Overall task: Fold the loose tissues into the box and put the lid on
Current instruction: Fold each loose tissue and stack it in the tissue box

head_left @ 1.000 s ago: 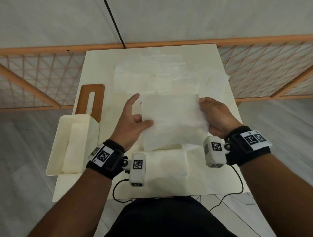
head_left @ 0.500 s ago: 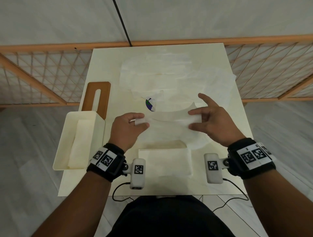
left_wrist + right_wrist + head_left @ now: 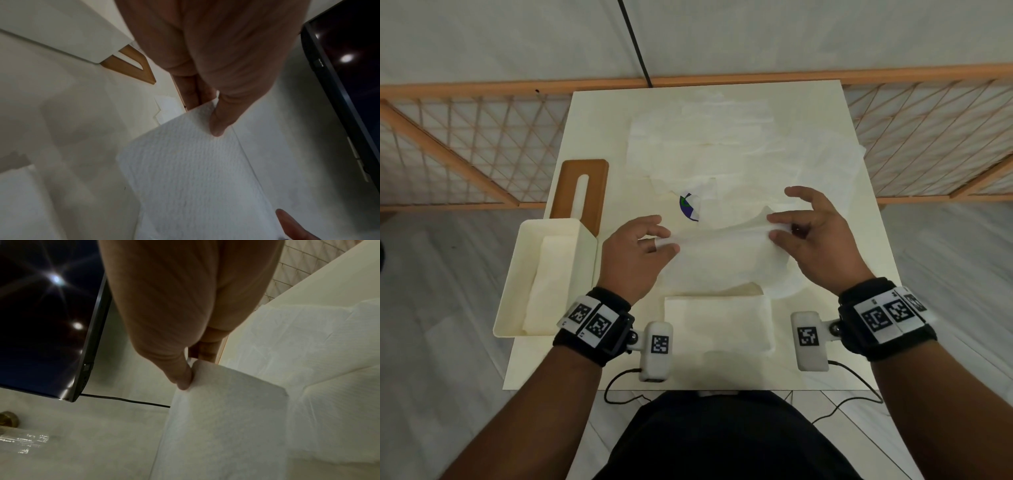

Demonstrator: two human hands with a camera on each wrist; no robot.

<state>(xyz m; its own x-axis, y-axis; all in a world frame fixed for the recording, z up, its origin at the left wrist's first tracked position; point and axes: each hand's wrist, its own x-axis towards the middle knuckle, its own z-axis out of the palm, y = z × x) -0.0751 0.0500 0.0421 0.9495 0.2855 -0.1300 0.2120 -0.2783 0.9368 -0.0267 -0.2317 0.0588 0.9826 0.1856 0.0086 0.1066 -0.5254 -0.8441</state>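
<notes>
- Tissue [image 3: 722, 253] being folded sits stretched between both hands over the middle of the table [image 3: 592, 113], its far edge lifted and its near part lying on the surface.
- Left hand [image 3: 633, 257] pinches the tissue's left end: in the left wrist view the thumb [image 3: 222, 116] presses on top of the textured sheet [image 3: 189, 170] with fingers beneath, so that grip is clamped on the tissue.
- Right hand [image 3: 815, 240] pinches the right end between thumb and fingers, while its index finger stands raised and free; the right wrist view shows the thumb tip [image 3: 183, 378] pressed into the curled edge of the sheet [image 3: 222, 418], a grip closed on the tissue.
- Just in front of the person, near the table's front edge, lies a folded tissue [image 3: 719, 325] as a neat flat rectangle.
- More loose tissues [image 3: 705, 137] are spread over the far half of the table, overlapping one another and partly covering a small blue-green sticker [image 3: 686, 207].
- At the table's left edge stands the cream box [image 3: 585, 246], open on top, with a tissue stack [image 3: 551, 281] inside.
- Touching the box's far end, the brown lid [image 3: 566, 192] with its long slot lies flat on the table.
- Orange lattice fencing [image 3: 465, 150] runs behind the table.
</notes>
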